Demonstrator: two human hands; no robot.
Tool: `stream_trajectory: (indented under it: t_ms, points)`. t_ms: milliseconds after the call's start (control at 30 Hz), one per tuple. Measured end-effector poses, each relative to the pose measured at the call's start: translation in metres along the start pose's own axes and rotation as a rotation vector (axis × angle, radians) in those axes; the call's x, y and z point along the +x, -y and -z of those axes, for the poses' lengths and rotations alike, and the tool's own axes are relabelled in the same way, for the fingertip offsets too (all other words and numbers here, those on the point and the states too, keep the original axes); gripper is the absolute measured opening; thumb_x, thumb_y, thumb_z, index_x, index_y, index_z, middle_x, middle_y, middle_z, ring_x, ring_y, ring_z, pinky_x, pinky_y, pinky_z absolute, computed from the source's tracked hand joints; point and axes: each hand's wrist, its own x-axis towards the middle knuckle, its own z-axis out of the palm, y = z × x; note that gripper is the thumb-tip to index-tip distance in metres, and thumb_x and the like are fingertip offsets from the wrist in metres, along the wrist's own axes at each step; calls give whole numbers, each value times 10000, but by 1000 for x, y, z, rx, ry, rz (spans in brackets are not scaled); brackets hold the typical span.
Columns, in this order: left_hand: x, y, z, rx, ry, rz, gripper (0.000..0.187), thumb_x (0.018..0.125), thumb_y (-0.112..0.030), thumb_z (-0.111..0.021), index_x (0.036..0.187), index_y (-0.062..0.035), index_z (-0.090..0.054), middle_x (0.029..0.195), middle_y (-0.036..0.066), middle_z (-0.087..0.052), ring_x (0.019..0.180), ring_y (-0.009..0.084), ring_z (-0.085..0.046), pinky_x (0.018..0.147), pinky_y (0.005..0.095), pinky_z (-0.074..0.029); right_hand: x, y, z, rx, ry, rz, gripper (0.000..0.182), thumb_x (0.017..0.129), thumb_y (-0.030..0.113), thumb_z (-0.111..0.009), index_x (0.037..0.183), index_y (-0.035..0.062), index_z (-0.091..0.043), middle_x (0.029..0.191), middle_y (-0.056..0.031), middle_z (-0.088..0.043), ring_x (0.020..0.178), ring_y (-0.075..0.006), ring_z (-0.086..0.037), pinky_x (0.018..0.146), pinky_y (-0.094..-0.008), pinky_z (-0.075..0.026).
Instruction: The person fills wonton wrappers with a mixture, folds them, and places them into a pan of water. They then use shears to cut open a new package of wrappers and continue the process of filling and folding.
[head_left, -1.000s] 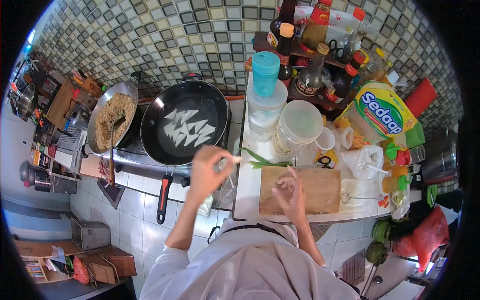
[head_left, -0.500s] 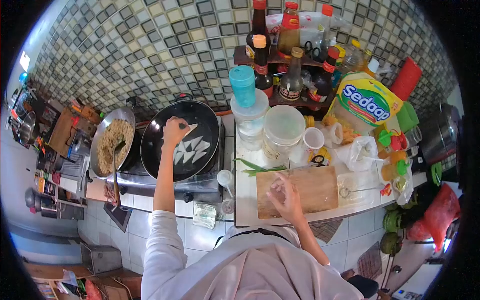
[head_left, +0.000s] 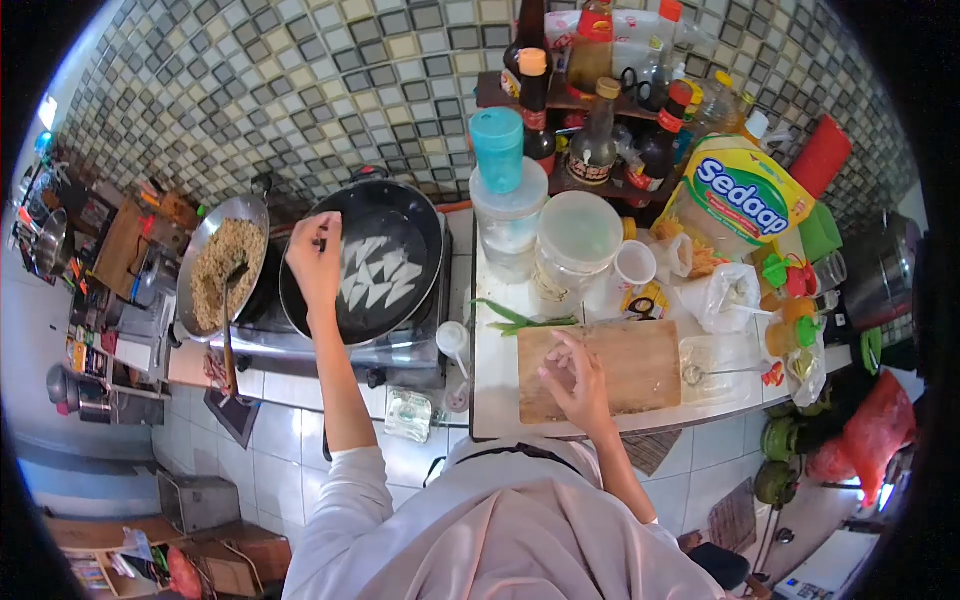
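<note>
— Black wok [head_left: 415, 215] on the stove, is that where the left hand [head_left: 314, 262] is?

— Yes. The left hand hangs over the wok's left rim, fingers loosely curled together, with nothing visibly held in them. White wedge-shaped pieces [head_left: 375, 277] lie flat in the middle of the wok, just to the right of that hand and apart from it.

— And the right hand [head_left: 574, 382]?

— It rests on the wooden cutting board [head_left: 640, 365], at the board's left end. The fingers are bent inward with the tips drawn close; whether they pinch anything cannot be told from this view.

— What lies around the board?

— Green onion stalks [head_left: 525, 320] lie on the white tabletop [head_left: 493, 385] just beyond the board's far edge. Further back stand clear lidded containers [head_left: 572, 245], one with a teal cup [head_left: 497, 148] on top. To the right of the board sits a shallow clear tray with a small strainer [head_left: 700, 375] in it.

— Anything beside the black wok?

— A second wok [head_left: 228, 262] to its left, filled with fried rice, with a spatula resting in it. Behind the containers, a shelf holds sauce bottles [head_left: 594, 140], and a yellow Sedaap packet [head_left: 745, 195] leans to their right.
</note>
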Motion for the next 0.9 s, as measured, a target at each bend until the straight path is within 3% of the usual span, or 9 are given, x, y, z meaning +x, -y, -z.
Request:
stream_trajectory:
  t_ms: [133,333,533,600,633,667,733,767,900]
  points:
    - [-55,-60,47,-158,-92,15,124,872,-74,-572,831,15,-650,644,25,-544,532,84,-438,511,234,-329,1,-2,-1,-7,13,29,496,761,97,-691,1223,68,-512,827,-73,-593,756,-203,-551,725,-327,-444]
    - [-154,-62,49,-166,211,33,189,843,-54,-571,661,-9,-600,526,58,-483,441,140,-411,427,276,-290,0,-9,-9,131,26,-40,486,747,21,-685,1206,49,-526,801,-62,-585,731,-176,-553,669,-305,-461]
    - [-223,-17,56,-11,467,151,179,833,-114,-605,690,-6,-601,554,79,-517,472,236,-479,459,336,-367,-5,-4,-6,-2,-129,6,379,775,2,-653,1143,41,-573,808,-78,-613,676,-166,-554,649,-274,-461]
    - [-243,13,62,79,430,220,184,837,-149,-604,731,1,-611,633,100,-561,602,288,-546,566,382,-445,-10,6,-7,-31,-166,18,338,777,6,-651,1108,36,-589,806,-80,-613,665,-164,-553,635,-283,-462]
    - [-252,30,70,131,563,307,231,832,-220,-623,923,-8,-610,817,140,-589,800,325,-566,675,416,-472,-12,13,-9,-62,-213,38,297,780,10,-649,1073,31,-606,805,-81,-613,653,-163,-552,620,-291,-462]
    - [-263,42,74,138,559,313,231,832,-220,-623,923,-8,-610,817,140,-589,800,325,-566,675,416,-472,-16,23,-13,-55,-206,40,297,780,10,-649,1073,31,-606,805,-81,-613,653,-163,-552,620,-291,-462]
    - [-283,68,80,317,580,223,453,803,-306,-659,1139,-34,-524,999,184,-551,927,360,-539,700,429,-475,-27,45,-29,-25,-224,177,260,765,5,-651,1023,24,-618,797,-91,-614,632,-167,-553,592,-293,-463]
    - [-297,84,81,356,688,306,658,763,-369,-692,1259,-43,-409,1122,227,-477,1013,396,-502,747,448,-475,-35,52,-42,25,-194,207,249,756,1,-652,1002,24,-621,798,-100,-616,625,-172,-557,580,-291,-465]
    - [-315,99,80,361,790,387,813,702,-406,-736,1307,-24,-349,1194,264,-415,1070,414,-472,819,448,-472,-50,93,-103,224,155,115,296,729,19,-661,1021,38,-615,831,-109,-621,661,-208,-591,602,-307,-489]
